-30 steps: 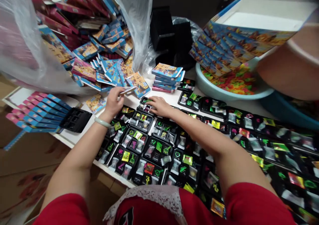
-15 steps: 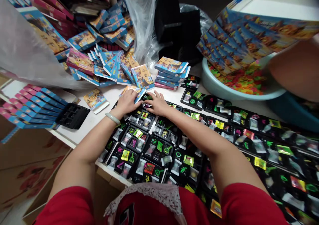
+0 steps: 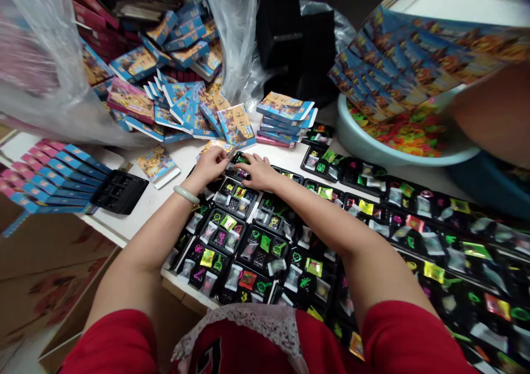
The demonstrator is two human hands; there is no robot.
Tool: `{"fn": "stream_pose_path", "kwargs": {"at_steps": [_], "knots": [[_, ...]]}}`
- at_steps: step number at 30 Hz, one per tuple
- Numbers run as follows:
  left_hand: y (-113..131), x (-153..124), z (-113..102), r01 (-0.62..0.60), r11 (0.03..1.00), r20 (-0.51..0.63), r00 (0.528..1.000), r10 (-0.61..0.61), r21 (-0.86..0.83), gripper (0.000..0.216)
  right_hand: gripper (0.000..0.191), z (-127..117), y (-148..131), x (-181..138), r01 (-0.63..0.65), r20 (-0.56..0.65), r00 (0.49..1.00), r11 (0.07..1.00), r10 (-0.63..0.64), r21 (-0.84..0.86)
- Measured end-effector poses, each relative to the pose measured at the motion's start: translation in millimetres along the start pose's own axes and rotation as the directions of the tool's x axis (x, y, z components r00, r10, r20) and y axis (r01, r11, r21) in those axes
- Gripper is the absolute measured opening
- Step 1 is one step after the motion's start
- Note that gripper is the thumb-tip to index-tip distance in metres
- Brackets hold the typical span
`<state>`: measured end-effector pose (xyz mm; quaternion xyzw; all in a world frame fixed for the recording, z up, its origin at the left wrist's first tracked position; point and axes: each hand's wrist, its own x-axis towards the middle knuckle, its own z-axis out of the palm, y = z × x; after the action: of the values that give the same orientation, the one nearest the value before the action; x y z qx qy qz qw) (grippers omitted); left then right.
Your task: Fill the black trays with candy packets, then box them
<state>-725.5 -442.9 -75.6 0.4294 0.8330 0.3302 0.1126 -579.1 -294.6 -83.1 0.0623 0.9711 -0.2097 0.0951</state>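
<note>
Desk [image 3: 144, 214], white: rows of filled black compartment trays [image 3: 273, 235] are carried across centre and right. Printed blue and pink cartons [image 3: 186, 103] are heaped at upper left; a light-blue basin [image 3: 414, 160] is set at upper right. Right hand [image 3: 259, 174]: fingers parted, laid over the tray at centre [image 3: 231, 171]. Left hand [image 3: 209, 167]: fingers bent at that tray's left edge; whether anything is gripped cannot be told. Pale bangle [image 3: 186, 195]: worn on left wrist.
</note>
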Motion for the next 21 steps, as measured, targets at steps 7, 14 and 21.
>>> {"fn": "stream_pose_path", "kwargs": {"at_steps": [7,14,21], "knots": [[-7,12,1,0.093,0.958,-0.015,0.995,-0.101,-0.27,0.017,0.064,-3,7,5,0.056,-0.052,0.997,0.998,-0.056,-0.005],[-12,12,-8,0.085,0.933,-0.019,0.995,-0.098,-0.351,0.016,0.062,-17,35,-3,0.262,-0.133,0.959,0.96,-0.248,0.101],[-12,14,0,0.132,0.868,0.058,0.991,-0.119,-0.479,0.02,0.059,-11,43,6,0.307,-0.165,0.944,0.946,-0.287,0.109]]}}
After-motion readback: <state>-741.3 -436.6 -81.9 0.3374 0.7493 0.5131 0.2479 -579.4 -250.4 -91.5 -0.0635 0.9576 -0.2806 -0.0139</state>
